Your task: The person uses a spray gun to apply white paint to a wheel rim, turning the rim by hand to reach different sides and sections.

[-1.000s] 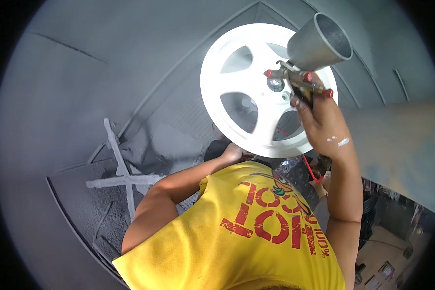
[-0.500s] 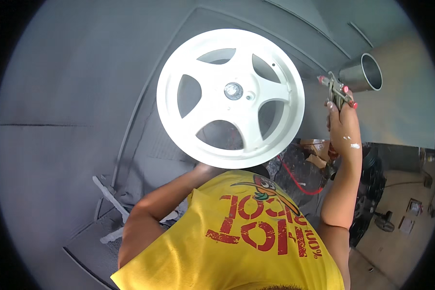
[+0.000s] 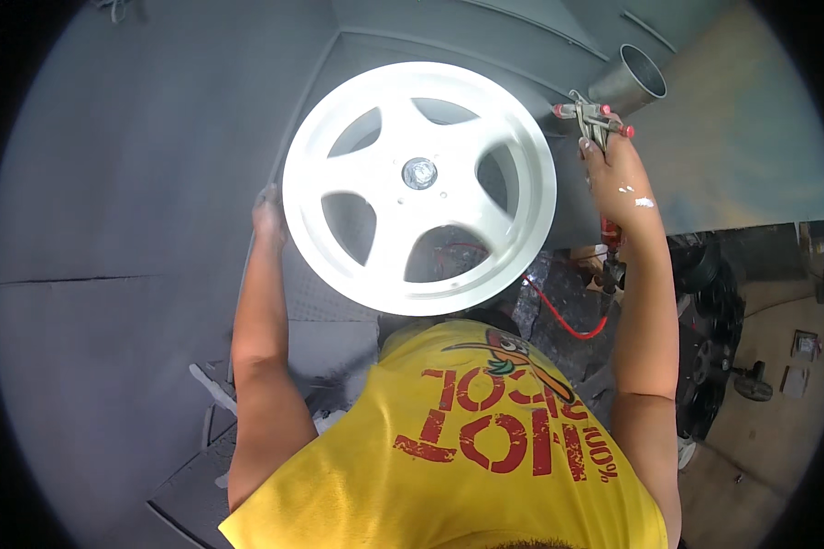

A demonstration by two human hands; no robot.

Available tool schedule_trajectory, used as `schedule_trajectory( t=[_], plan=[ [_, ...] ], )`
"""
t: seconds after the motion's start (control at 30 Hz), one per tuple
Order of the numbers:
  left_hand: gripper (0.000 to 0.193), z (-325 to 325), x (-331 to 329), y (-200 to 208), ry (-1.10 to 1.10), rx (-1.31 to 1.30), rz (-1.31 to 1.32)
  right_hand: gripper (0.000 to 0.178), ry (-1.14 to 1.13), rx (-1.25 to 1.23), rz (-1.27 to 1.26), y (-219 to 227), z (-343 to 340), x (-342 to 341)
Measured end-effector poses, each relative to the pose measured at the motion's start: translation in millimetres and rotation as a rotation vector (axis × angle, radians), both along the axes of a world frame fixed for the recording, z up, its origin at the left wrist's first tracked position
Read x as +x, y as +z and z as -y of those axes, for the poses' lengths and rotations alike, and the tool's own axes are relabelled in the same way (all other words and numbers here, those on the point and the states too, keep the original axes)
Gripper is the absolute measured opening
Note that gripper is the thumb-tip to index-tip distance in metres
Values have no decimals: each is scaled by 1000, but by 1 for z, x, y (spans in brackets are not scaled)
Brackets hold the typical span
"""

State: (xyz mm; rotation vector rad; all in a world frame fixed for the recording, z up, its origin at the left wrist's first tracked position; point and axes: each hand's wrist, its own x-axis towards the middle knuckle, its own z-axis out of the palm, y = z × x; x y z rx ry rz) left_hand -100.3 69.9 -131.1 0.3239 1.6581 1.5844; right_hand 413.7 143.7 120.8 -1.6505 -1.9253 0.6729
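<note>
Overhead, glossy five-spoke white wheel (image 3: 419, 188)

Your left hand (image 3: 267, 215) sits at the wheel (image 3: 419, 188) rim's left edge; the fingers go behind the rim, so the grip can't be read. Your right hand (image 3: 613, 169) covers the spray gun (image 3: 595, 117) handle; the trigger is hidden. The metal cup (image 3: 628, 82) interior is too dark to judge. The red hose (image 3: 568, 316) disappears behind the wheel and under your shirt (image 3: 458, 439). Wheel support hidden behind the wheel. Clutter on the floor (image 3: 778, 384) at right is too small and warped to identify. The shirt is cut off by the lower edge.
</note>
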Motion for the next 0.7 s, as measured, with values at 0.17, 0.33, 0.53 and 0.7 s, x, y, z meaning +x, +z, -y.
schedule_trajectory(
  t=[0.17, 0.33, 0.53, 0.7],
  plan=[
    [45, 64, -4, -72, -129, 20, -5, 25, 70, -31, 30, 13, 4, -12],
    [42, 185, 44, -145, -265, -401, 73, 24, 77, 41, -38, 18, 16, -16],
    [40, 283, 157, -121, -465, -622, 339, 28, 93, -15, -27, 16, 11, -8],
    [38, 305, 196, -119, -466, -614, 332, 29, 147, -34, -55, 16, 8, -9]
  ],
)
